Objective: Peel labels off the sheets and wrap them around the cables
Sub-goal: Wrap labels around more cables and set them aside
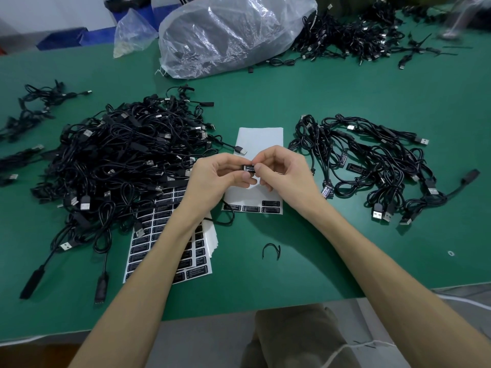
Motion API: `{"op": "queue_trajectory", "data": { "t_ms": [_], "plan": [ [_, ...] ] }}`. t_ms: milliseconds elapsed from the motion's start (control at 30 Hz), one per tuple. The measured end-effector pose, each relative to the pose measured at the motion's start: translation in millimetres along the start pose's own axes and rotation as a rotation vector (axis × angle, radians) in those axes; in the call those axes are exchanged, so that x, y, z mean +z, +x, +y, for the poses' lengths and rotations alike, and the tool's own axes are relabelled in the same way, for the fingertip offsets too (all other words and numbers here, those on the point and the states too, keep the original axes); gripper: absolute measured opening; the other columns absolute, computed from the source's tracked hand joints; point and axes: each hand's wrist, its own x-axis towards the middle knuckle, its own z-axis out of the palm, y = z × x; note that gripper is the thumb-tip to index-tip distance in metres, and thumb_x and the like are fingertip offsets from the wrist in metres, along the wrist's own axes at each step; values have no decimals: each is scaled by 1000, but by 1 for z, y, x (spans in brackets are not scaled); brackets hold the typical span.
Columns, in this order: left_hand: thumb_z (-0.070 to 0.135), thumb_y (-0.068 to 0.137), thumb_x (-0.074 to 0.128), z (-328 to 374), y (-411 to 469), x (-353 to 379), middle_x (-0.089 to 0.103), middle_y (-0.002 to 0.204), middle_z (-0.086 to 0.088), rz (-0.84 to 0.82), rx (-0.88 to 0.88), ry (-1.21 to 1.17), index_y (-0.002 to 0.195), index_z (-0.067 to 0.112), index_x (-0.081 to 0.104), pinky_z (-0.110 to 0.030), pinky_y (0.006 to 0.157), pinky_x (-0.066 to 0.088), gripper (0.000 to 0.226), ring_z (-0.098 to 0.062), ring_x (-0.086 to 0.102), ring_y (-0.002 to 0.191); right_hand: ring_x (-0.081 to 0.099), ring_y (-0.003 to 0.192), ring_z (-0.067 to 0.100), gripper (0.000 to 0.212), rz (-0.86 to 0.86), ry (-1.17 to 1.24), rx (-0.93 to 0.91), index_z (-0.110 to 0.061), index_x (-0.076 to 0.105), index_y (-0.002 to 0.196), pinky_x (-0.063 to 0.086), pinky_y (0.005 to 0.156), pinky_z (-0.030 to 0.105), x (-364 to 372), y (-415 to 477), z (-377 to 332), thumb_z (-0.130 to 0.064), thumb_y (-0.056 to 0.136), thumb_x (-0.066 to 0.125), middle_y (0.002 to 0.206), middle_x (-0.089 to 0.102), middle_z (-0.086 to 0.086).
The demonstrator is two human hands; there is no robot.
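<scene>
Counter: green mat carrying everything; working patch open between the piles, likely so both forearms can reach in.
Clear plastic bag: at 12 o'clock, slumped, dark contents inside; well apart from the work, seemingly bulk stock.
Heap of USB cables: at 9 to 10 o'clock, tangled, just beside the left grip; judged the unlabelled supply, set within easy reach.
Labelled cables: at 3 o'clock, spread looser, black tags showing on several; set apart from the heap, probably to separate finished from pending.
Stack of label sheets: at 7 o'clock, partly under the left forearm and the heap's edge, rows of black labels mostly full; reserve stock.
Nearly spent sheet: directly beneath the hands, backing bare except a few labels along the near edge; placed centrally for a short peeling reach.
Left grip: thumb and fingers pinching one end of the label.
Right grip: fingers curled, pinching the other end, apparently folding it shut.
Label: black with white print, held between both grips above the spent sheet; cable inside hidden, so wrap progress hard to tell.
Black tie: at 6 o'clock, loose curl, lying alone.
</scene>
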Motion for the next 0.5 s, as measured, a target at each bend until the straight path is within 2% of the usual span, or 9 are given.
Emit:
{"op": "queue_trajectory", "data": {
  "t_ms": [500],
  "plan": [
    [-5, 84, 78, 3, -1, 1, 78, 92, -20, 18, 2, 29, 112, -6, 72, -42, 84, 64, 28, -35, 77, 83, 62, 67, 13, 8, 9, -30, -2, -12, 71, 97, 53, 61, 29, 0, 1, 1, -6, 96, 66, 77, 69, 0]
  ]
}}
